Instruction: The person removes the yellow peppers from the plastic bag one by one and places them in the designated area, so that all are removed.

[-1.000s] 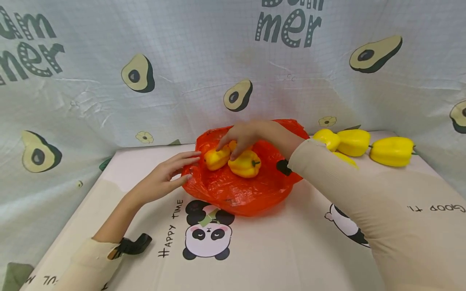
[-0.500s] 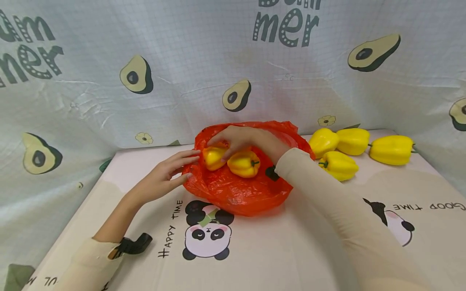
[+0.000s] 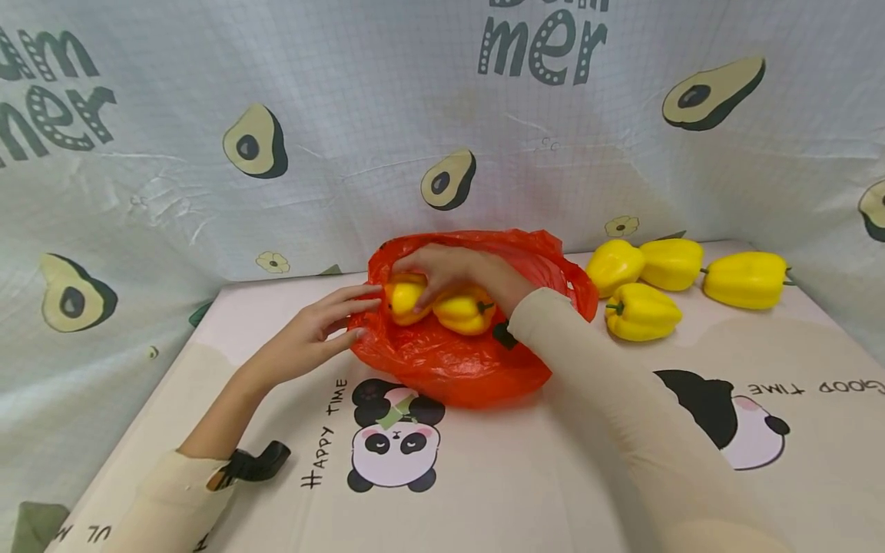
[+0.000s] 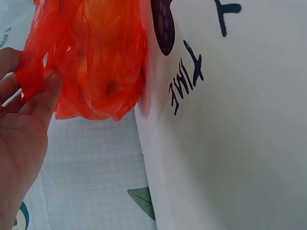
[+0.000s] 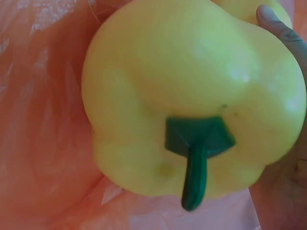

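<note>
An orange-red plastic bag (image 3: 456, 376) lies with its mouth wide on the table, two yellow bell peppers showing inside. My left hand (image 3: 311, 330) holds the bag's left edge; in the left wrist view the thin plastic (image 4: 32, 76) runs between thumb and fingers. Reaching into the bag from the right, my right hand (image 3: 448, 265) grips the left bell pepper (image 3: 406, 298), thumb on its near side and fingers over the top. The other bell pepper (image 3: 459, 315) lies beside it under the palm, its green stem (image 5: 196, 163) large in the right wrist view.
To the right of the bag, several more yellow bell peppers (image 3: 643, 312) lie on the table. A pale cloth with panda prints (image 3: 394, 453) covers the tabletop. Behind it hangs a white sheet (image 3: 359, 92) with avocado prints.
My right hand has settled lower onto the left bell pepper. The right forearm has swung left, uncovering peppers on the table and the bag's right handle. The left hand stays put.
</note>
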A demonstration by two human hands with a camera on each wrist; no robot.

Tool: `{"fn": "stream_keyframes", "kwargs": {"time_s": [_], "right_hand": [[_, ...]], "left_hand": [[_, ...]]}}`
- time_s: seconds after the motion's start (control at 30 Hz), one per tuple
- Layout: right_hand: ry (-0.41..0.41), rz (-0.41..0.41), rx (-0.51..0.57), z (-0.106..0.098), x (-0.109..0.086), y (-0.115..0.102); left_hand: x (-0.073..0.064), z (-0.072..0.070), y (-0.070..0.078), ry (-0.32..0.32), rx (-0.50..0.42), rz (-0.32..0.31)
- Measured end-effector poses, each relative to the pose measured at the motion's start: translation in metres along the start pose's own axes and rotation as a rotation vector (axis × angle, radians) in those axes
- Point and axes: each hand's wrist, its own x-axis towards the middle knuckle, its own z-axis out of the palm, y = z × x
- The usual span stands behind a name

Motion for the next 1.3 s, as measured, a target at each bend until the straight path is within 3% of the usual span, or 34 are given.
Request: {"fn": "stream_keyframes", "kwargs": {"time_s": [0.6, 0.83, 1.1, 1.3], "right_hand": [[0.010, 0.021, 0.080, 0.003, -0.001, -0.001], [0.003, -0.023, 0.126, 0.001, -0.006, -0.001], [0.036, -0.070, 0.048, -0.010, -0.019, -0.002], [0.058, -0.151, 0.163, -0.015, -0.032, -0.005]], "left_hand": [[-0.001, 0.001, 0.000, -0.003, -0.022, -0.007], [-0.001, 0.002, 0.001, 0.001, -0.021, -0.003], [-0.002, 0.001, 0.002, 0.009, -0.013, 0.024], [-0.005, -0.001, 0.001, 0.021, -0.005, 0.013]]}}
